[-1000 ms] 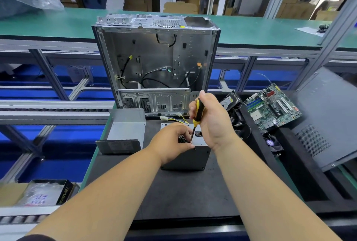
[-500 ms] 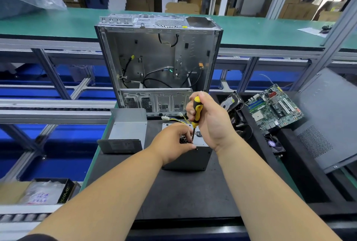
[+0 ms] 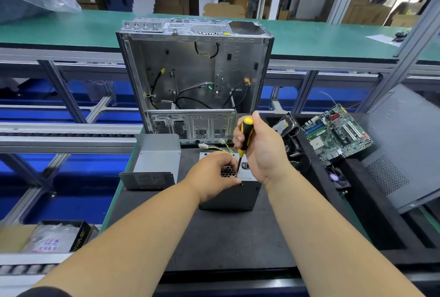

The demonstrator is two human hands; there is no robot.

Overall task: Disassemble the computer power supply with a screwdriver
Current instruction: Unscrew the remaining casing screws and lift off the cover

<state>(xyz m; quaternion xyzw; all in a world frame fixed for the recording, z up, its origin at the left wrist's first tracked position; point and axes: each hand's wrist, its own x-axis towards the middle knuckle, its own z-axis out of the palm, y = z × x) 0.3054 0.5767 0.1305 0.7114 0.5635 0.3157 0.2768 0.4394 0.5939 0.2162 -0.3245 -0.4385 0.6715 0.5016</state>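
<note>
Head view shows one power supply [image 3: 234,195] standing near the middle of the black mat [image 3: 214,244], just in front of the one open computer case [image 3: 195,77]. Left hand [image 3: 213,177] has its fingers curled onto the unit's top, steadying it. Right hand [image 3: 260,147] is wrapped around the one yellow-and-black screwdriver [image 3: 245,135], held upright with the tip at the top face near its front edge. This looks like a cover screw being worked loose; next comes turning with steady downward pressure, then lifting the screw clear. One metal cover [image 3: 156,161] lies toward the mat's left edge, one motherboard [image 3: 337,134] off its right side.
</note>
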